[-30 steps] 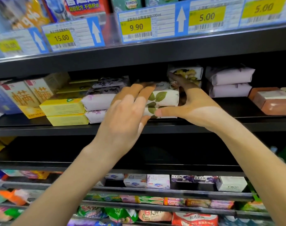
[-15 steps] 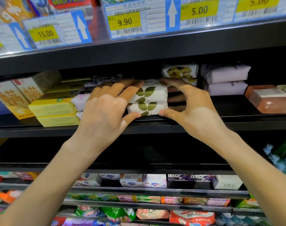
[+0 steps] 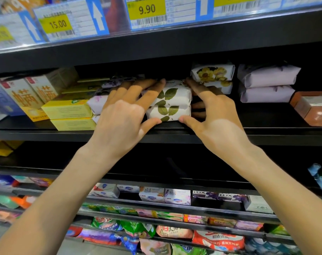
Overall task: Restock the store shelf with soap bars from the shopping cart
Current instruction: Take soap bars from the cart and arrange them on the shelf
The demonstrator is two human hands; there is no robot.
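Two white soap bars printed with green leaves sit stacked on the black shelf (image 3: 175,136), the top bar (image 3: 172,95) on the bottom bar (image 3: 168,112). My left hand (image 3: 123,118) grips the stack's left side, fingers lying over the top bar and thumb at the bottom bar's lower left corner. On the right side my right hand (image 3: 217,122) holds it too: forefinger along the top edge, thumb at the lower right corner, other fingers curled behind. The shopping cart is out of view.
Left of the stack lie purple-flower wrapped bars (image 3: 96,103) and yellow boxes (image 3: 68,109). To its right are yellow-flower bars (image 3: 212,72), lilac wrapped bars (image 3: 266,83) and a brown boxed soap (image 3: 314,111). Price tags (image 3: 147,10) hang above; boxed soaps (image 3: 176,196) fill lower shelves.
My left hand has slid leftward off the front of the stack, so both leaf-print bars now show. The stack has settled on the shelf between the neighbouring bars.
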